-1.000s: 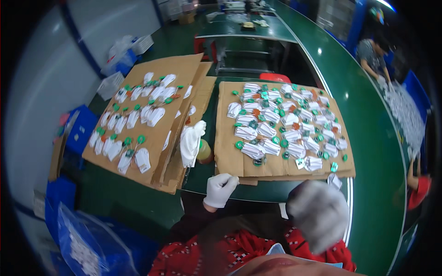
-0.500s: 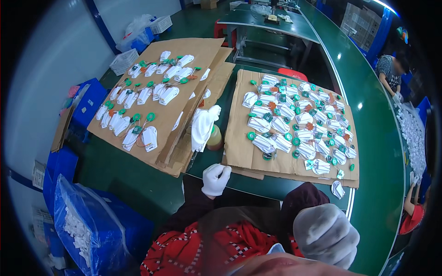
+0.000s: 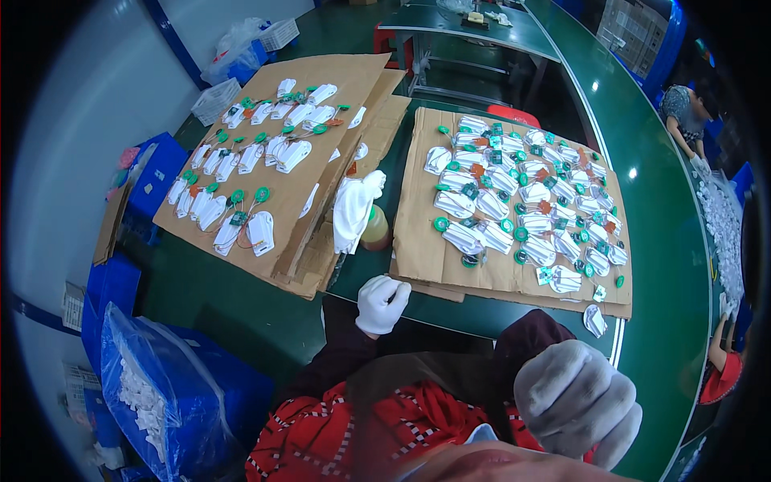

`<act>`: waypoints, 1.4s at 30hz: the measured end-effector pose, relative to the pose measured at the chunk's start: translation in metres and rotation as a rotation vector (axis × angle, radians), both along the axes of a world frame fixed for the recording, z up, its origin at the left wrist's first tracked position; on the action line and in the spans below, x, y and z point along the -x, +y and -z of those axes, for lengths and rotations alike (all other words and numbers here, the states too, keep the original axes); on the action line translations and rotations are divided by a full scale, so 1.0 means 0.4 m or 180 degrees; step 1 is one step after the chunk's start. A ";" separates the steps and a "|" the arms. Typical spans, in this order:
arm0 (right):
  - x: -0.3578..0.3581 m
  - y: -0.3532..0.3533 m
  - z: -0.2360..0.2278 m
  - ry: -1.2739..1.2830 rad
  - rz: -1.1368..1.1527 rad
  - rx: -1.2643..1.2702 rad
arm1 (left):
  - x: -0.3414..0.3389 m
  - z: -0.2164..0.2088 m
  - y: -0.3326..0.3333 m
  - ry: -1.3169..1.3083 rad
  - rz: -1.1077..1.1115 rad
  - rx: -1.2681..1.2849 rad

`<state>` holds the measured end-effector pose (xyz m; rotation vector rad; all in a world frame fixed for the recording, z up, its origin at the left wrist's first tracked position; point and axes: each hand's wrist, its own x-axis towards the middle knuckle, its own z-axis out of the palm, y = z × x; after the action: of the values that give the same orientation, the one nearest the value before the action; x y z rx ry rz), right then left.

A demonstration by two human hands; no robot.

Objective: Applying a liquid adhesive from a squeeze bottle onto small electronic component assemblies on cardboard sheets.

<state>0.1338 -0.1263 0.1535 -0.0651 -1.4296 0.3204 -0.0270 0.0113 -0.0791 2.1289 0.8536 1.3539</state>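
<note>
My left hand (image 3: 382,304), in a white glove, is curled closed at the table's near edge, beside the corner of the right cardboard sheet (image 3: 418,255). Nothing shows in its fingers, though their inner side is partly hidden. Close to the camera at lower right, my right hand (image 3: 577,403) makes a fist in a greyish-white glove; whatever it may hold is hidden. Rows of white plastic housings (image 3: 458,203) with green round parts and thin wires cover that sheet. One loose white piece (image 3: 594,320) lies just off its near right corner.
More white housings (image 3: 261,233) lie on the stacked left cardboard (image 3: 241,271). Between the stacks stand a white cloth glove (image 3: 353,213) and a jar (image 3: 375,233). A blue bin (image 3: 217,394) lined with plastic is at lower left. Two people (image 3: 683,120) work along the right side.
My right fist has turned and moved slightly to the right. The view has shifted a little; my left hand stays curled by the cardboard corner.
</note>
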 end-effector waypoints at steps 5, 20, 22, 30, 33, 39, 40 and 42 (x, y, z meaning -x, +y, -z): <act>-0.027 -0.004 -0.020 -0.0591 -0.0185 0.0119 | -0.010 -0.005 0.003 0.0056 0.0045 0.0014; -0.047 0.029 -0.018 -0.0887 -0.1067 0.0227 | -0.008 -0.003 -0.005 0.0119 0.0080 -0.0006; -0.054 0.039 -0.005 -0.0902 -0.0901 0.0083 | 0.001 0.005 -0.004 0.0136 -0.0019 -0.0050; -0.006 0.039 -0.012 -0.0070 0.0866 0.0377 | -0.007 -0.013 0.003 0.0175 0.0088 -0.0301; -0.080 -0.044 0.025 0.0138 0.0659 0.0651 | -0.005 -0.025 -0.001 0.0207 0.0123 -0.0221; 0.034 0.037 0.057 0.0419 -0.0091 0.0947 | -0.005 0.014 0.003 0.0268 0.0148 0.0072; 0.053 0.028 0.053 0.0453 -0.0195 0.0960 | -0.009 0.014 0.004 0.0267 0.0154 0.0075; 0.001 0.006 0.010 0.0541 -0.0461 0.0987 | -0.015 -0.004 -0.002 0.0273 0.0204 0.0026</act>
<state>0.1335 -0.1237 0.1493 -0.1831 -1.2093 0.6510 -0.0210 0.0103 -0.0776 2.2023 0.8151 1.2330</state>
